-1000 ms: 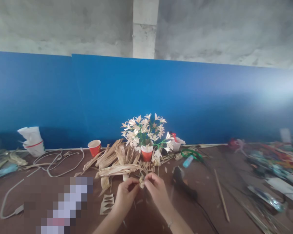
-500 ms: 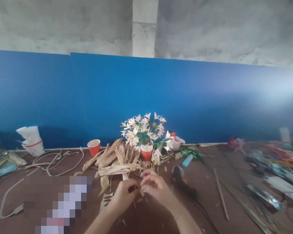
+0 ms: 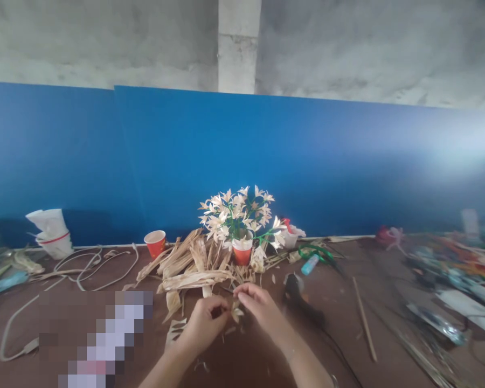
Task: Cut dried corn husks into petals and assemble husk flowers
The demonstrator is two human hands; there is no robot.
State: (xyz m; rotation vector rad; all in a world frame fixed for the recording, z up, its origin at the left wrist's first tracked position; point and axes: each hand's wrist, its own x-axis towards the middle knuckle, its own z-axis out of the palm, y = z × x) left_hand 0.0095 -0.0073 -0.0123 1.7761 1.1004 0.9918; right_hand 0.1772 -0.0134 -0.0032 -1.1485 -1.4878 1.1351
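Low over the brown table, my left hand (image 3: 207,319) is closed in a pinch on a small pale flower (image 3: 236,312) whose petals spread toward the right. Just beside it, my right hand (image 3: 258,307) has its fingers stretched out, apart from the petals as far as I can see. Behind both hands lies a pile of dried corn husks (image 3: 194,264). A bunch of cream flowers on green stems (image 3: 238,213) stands in a red and white paper cup (image 3: 242,253). Cut husk pieces (image 3: 175,330) lie next to my left wrist.
A dark hand tool with a cord (image 3: 303,304) lies right of my right hand, near a thin stick (image 3: 364,319). Another red cup (image 3: 156,243) and a white cable (image 3: 81,269) are on the left. Coloured materials crowd the far right; a blue panel (image 3: 242,145) rises behind.
My right hand has drawn back a little from the flower and its fingers have straightened. The flower's petals now show more fully. My left hand stays in nearly the same place.
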